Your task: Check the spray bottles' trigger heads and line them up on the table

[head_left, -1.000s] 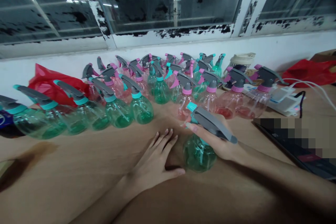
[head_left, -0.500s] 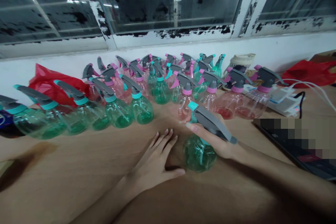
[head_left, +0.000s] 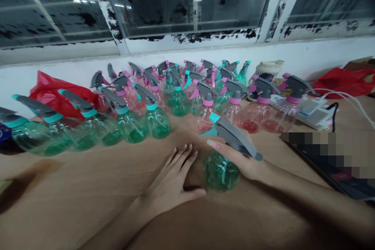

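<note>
My right hand (head_left: 238, 158) is closed around the neck of a green spray bottle (head_left: 219, 174) with a grey and teal trigger head. The bottle stands upright on the wooden table, its nozzle pointing to the far left. Some of my right fingers are hidden behind the head and neck. My left hand (head_left: 172, 181) lies flat on the table to the left of that bottle, fingers spread, holding nothing. Its thumb points toward the bottle's base, a small gap away. Beyond it stands another green spray bottle (head_left: 157, 122) in a row of several.
Several pink spray bottles (head_left: 251, 119) stand ahead on the right, with more bottles packed behind. A red plastic bag (head_left: 58, 93) lies at the left, another red bag (head_left: 342, 82) at the right. A power strip (head_left: 315, 115) with cables and a dark-screened device (head_left: 316, 164) lie at the right.
The view has shifted very slightly. My right hand has kept its grip on the green spray bottle, its thumb moving a little. My left hand has stayed flat in place.
</note>
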The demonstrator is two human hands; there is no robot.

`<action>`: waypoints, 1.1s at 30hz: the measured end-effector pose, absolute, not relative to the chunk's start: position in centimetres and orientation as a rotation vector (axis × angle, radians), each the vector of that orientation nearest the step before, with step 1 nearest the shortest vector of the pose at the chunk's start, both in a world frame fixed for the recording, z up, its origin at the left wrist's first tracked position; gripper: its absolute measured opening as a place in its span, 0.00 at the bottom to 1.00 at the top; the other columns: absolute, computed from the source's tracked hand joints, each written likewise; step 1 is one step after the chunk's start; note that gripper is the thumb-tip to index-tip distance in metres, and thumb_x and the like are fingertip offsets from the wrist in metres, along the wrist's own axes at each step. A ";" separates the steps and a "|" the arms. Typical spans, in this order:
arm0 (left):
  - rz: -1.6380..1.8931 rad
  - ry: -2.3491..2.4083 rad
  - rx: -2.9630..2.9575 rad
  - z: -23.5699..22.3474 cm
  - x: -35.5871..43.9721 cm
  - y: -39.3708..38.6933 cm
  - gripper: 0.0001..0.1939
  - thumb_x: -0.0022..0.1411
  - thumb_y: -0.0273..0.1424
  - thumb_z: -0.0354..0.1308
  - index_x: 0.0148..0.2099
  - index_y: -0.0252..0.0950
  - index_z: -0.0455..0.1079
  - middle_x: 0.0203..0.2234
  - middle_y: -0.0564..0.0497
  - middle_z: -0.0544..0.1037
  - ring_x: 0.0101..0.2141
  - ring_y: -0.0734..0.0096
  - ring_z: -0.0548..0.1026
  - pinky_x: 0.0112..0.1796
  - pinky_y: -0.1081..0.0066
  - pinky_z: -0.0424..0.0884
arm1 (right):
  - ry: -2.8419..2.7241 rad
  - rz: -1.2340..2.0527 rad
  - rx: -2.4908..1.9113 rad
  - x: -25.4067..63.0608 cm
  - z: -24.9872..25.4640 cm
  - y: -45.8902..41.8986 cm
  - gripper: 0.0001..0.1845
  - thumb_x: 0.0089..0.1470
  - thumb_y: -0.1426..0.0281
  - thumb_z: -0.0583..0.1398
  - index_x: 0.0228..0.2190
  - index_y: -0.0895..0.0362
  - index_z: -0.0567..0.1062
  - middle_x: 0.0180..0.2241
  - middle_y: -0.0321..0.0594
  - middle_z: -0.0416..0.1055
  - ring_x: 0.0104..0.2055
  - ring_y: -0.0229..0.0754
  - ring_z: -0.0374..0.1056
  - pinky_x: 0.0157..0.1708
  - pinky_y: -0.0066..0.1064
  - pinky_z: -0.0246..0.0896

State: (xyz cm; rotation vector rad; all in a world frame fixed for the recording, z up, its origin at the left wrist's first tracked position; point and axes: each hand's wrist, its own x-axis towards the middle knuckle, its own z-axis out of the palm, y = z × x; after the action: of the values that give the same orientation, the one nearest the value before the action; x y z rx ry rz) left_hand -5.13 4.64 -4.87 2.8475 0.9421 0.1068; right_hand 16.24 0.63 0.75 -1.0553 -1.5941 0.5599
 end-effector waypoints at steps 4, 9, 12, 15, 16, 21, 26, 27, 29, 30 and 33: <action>0.112 0.943 2.832 -4.8 -5.1 4.6 0.48 0.57 0.59 0.50 0.68 0.31 0.45 0.66 0.39 0.49 0.65 0.55 0.45 0.62 0.51 0.44 | -1.599 0.630 -1.038 16.1 1.2 0.5 0.10 0.54 0.66 0.61 0.40 0.53 0.74 0.38 0.36 0.75 0.37 0.40 0.71 0.39 0.32 0.65; 0.100 0.948 2.829 -4.8 -5.1 4.7 0.49 0.57 0.59 0.50 0.68 0.32 0.45 0.66 0.40 0.48 0.65 0.55 0.45 0.62 0.52 0.43 | -1.581 0.628 -1.012 15.9 1.2 0.5 0.10 0.54 0.67 0.61 0.40 0.53 0.74 0.37 0.35 0.75 0.33 0.38 0.71 0.34 0.30 0.66; 0.107 0.939 2.839 -4.9 -5.2 4.7 0.49 0.57 0.60 0.49 0.68 0.32 0.44 0.66 0.40 0.48 0.65 0.55 0.45 0.62 0.52 0.43 | -1.598 0.543 -1.036 15.9 1.2 0.6 0.07 0.54 0.67 0.61 0.36 0.54 0.74 0.30 0.32 0.74 0.26 0.34 0.67 0.26 0.28 0.61; 0.134 0.933 2.849 -5.0 -5.2 4.7 0.48 0.57 0.60 0.49 0.68 0.33 0.44 0.66 0.40 0.48 0.65 0.55 0.46 0.62 0.51 0.44 | -1.609 0.476 -1.050 15.9 1.2 0.7 0.06 0.55 0.65 0.61 0.31 0.55 0.74 0.24 0.29 0.69 0.21 0.31 0.61 0.22 0.26 0.57; 0.141 0.930 2.849 -5.0 -5.3 4.7 0.48 0.57 0.60 0.49 0.68 0.33 0.43 0.66 0.40 0.48 0.65 0.55 0.46 0.62 0.52 0.44 | -1.617 0.465 -1.047 15.9 1.3 0.7 0.06 0.55 0.65 0.61 0.31 0.55 0.74 0.23 0.29 0.68 0.21 0.31 0.61 0.22 0.26 0.56; 0.142 0.935 2.834 -5.0 -5.3 4.7 0.48 0.57 0.60 0.49 0.68 0.34 0.43 0.66 0.40 0.48 0.65 0.55 0.46 0.62 0.52 0.43 | -1.646 0.450 -1.063 16.0 1.2 0.7 0.10 0.56 0.64 0.60 0.26 0.55 0.71 0.20 0.28 0.62 0.21 0.31 0.58 0.22 0.27 0.54; 0.150 0.927 2.829 -5.1 -5.2 4.7 0.48 0.58 0.59 0.49 0.68 0.33 0.43 0.66 0.40 0.48 0.65 0.55 0.45 0.62 0.51 0.44 | -1.644 0.450 -1.116 16.1 1.1 0.9 0.13 0.56 0.61 0.59 0.25 0.56 0.71 0.21 0.31 0.63 0.23 0.34 0.58 0.23 0.30 0.54; 0.150 0.925 2.826 -5.0 -5.2 4.7 0.48 0.58 0.59 0.49 0.68 0.33 0.43 0.66 0.39 0.48 0.65 0.54 0.45 0.62 0.50 0.44 | -1.649 0.460 -1.120 16.2 1.2 1.0 0.13 0.56 0.60 0.58 0.26 0.56 0.72 0.22 0.32 0.65 0.23 0.35 0.59 0.24 0.30 0.55; 0.146 0.926 2.823 -4.9 -5.2 4.6 0.48 0.58 0.59 0.49 0.68 0.33 0.43 0.66 0.39 0.48 0.65 0.54 0.46 0.61 0.50 0.44 | -1.655 0.492 -1.107 16.3 1.1 1.1 0.13 0.56 0.60 0.58 0.29 0.56 0.73 0.23 0.33 0.67 0.25 0.36 0.61 0.26 0.31 0.57; 0.140 0.928 2.823 -4.8 -5.2 4.6 0.48 0.58 0.59 0.50 0.68 0.33 0.43 0.66 0.39 0.48 0.65 0.54 0.46 0.61 0.50 0.44 | -1.654 0.505 -1.097 16.3 1.1 1.1 0.12 0.55 0.59 0.58 0.30 0.55 0.74 0.23 0.33 0.67 0.24 0.36 0.61 0.26 0.31 0.57; 0.138 0.935 2.820 -4.7 -5.2 4.6 0.48 0.57 0.58 0.50 0.68 0.33 0.44 0.66 0.39 0.50 0.65 0.54 0.47 0.62 0.51 0.44 | -1.639 0.498 -1.079 16.3 0.9 1.1 0.12 0.54 0.58 0.59 0.30 0.54 0.74 0.20 0.30 0.61 0.21 0.35 0.56 0.23 0.30 0.54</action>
State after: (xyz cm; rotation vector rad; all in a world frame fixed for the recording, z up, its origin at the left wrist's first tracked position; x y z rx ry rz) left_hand -5.17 4.57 -4.66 2.8201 0.9353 0.1378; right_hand 16.35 1.14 0.89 -1.0794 -1.6390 0.4978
